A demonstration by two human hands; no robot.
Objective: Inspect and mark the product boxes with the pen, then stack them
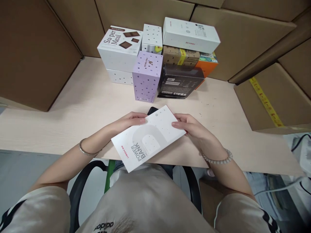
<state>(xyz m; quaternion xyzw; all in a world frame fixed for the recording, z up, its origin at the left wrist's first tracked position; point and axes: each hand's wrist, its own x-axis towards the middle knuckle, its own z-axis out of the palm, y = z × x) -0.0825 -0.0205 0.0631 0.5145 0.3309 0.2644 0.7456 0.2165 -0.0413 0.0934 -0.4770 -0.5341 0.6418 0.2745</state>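
Observation:
A flat white power bank box (159, 139) is tilted in front of me above the table's near edge, its printed face up. My left hand (132, 121) grips its far left edge, thumb on top and fingers hidden underneath. On the right short side, my right hand (188, 124) pinches the box with the thumb on its face. A dark object (152, 110) shows just past the far edge; most of it is hidden by the box, so I cannot tell what it is.
Beyond my hands stand stacked boxes: a white Su-per Meal box (119, 53), a lilac box (147, 76), a black box (181, 81), an orange box (206, 67) and a long white box (190, 34). Cardboard walls (145, 13) surround the table (80, 94). A taped carton (279, 97) stands right.

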